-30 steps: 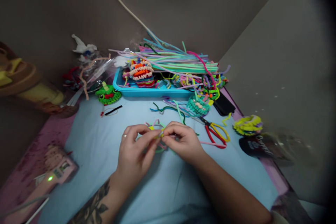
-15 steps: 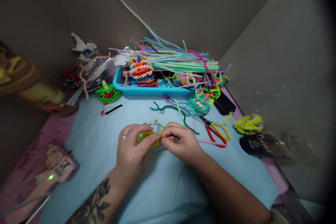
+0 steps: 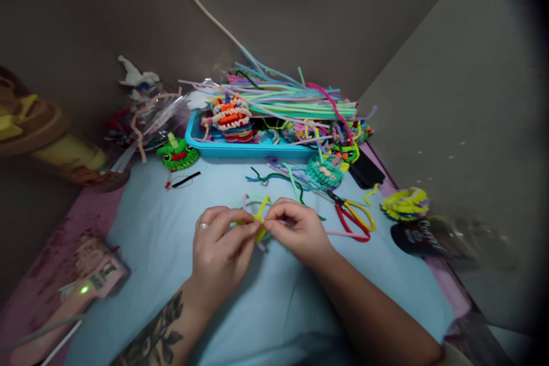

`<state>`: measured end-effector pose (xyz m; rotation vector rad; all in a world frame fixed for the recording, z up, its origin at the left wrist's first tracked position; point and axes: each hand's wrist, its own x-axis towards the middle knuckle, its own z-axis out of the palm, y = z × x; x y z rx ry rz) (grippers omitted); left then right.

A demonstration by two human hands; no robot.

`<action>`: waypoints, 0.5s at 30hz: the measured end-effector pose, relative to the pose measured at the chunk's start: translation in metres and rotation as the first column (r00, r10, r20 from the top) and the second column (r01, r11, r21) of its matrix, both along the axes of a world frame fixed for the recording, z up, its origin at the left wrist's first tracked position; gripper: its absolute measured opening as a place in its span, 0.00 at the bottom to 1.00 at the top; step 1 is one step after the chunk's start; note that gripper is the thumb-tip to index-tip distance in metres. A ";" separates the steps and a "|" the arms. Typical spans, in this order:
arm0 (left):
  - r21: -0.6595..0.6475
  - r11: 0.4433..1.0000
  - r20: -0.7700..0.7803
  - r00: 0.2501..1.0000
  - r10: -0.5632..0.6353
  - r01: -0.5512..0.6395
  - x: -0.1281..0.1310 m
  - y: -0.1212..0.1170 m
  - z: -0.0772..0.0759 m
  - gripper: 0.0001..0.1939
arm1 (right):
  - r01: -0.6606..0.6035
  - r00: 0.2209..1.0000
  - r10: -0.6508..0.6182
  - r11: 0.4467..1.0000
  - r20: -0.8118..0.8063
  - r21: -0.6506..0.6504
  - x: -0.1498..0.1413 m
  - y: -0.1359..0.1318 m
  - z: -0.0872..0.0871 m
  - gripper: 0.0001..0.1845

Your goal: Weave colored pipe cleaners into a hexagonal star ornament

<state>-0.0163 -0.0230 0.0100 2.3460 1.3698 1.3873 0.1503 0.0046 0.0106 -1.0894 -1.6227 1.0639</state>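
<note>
Both hands meet over the light blue cloth (image 3: 171,234). My left hand (image 3: 221,243), with a ring on one finger, pinches a yellow pipe cleaner (image 3: 262,209). My right hand (image 3: 298,231) has its thumb and fingertips closed on the same piece, close to the left fingertips. Pale green and lilac pipe cleaners (image 3: 245,201) stick out behind and below the fingers, partly hidden by them. A pink pipe cleaner (image 3: 345,234) runs out to the right from behind my right hand.
A blue tray (image 3: 257,151) heaped with pipe cleaners stands at the back. Red-and-yellow-handled pliers (image 3: 354,218) lie right of my hands. Around them are a green pipe-cleaner figure (image 3: 178,154), a teal one (image 3: 325,171), a yellow bundle (image 3: 405,204), a black phone (image 3: 366,168) and a tipped coffee jar (image 3: 429,235).
The yellow pipe cleaner has turned, and one end now stands up between my fingertips. My left fingers have shifted slightly; my right hand stays nearly in place.
</note>
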 end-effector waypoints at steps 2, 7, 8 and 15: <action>-0.047 0.998 0.067 0.997 -0.035 0.038 0.004 -0.001 0.001 0.11 | 0.022 0.998 -0.026 0.998 -0.053 -0.063 0.001 0.001 -0.001 0.04; -0.130 0.987 0.122 0.989 -0.079 0.095 0.009 -0.004 0.003 0.16 | 0.023 0.963 -0.092 0.965 -0.255 -0.262 0.000 0.003 -0.002 0.07; -0.138 0.988 0.129 0.990 -0.053 0.071 0.009 -0.004 0.004 0.16 | 0.026 0.953 -0.111 0.957 -0.280 -0.290 0.000 0.004 -0.001 0.08; -0.336 0.928 0.176 0.958 0.228 -0.159 0.006 -0.004 -0.003 0.10 | 0.045 0.908 -0.181 0.939 -0.378 -0.341 -0.001 0.006 -0.005 0.12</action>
